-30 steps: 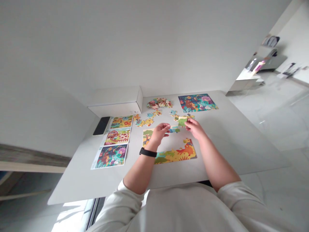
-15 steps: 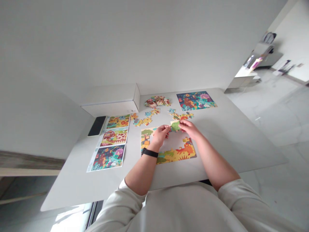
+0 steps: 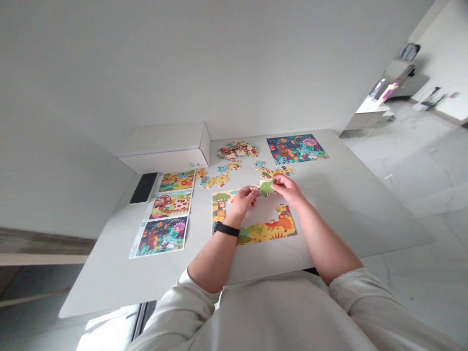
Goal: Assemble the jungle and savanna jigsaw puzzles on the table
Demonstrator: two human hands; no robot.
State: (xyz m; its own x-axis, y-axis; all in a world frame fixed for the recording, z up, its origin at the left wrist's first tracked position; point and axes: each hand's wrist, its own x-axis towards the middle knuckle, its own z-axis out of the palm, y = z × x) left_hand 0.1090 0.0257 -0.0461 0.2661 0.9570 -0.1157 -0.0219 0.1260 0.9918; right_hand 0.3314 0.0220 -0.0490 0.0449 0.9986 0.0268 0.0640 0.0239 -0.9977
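A half-built yellow-and-orange jigsaw puzzle (image 3: pixel 266 229) lies on the white table (image 3: pixel 329 214) in front of me. My right hand (image 3: pixel 288 189) pinches a green puzzle piece (image 3: pixel 266 187) just above the puzzle's open top edge. My left hand (image 3: pixel 244 199), with a black band on its wrist, has its fingers curled and its fingertips at the left side of that same piece. Both hands meet over the puzzle's upper middle.
Loose pieces (image 3: pixel 219 179) lie scattered behind the puzzle, with a small heap (image 3: pixel 236 150) further back. A finished blue puzzle (image 3: pixel 295 148) sits at the back right. A picture sheet (image 3: pixel 166 210), a black phone (image 3: pixel 144 187) and a white box (image 3: pixel 164 146) are at left.
My right hand has carried the green piece leftward, down to the puzzle's top edge, and my left hand has closed in until its fingertips meet the piece. The camera view shifted slightly.
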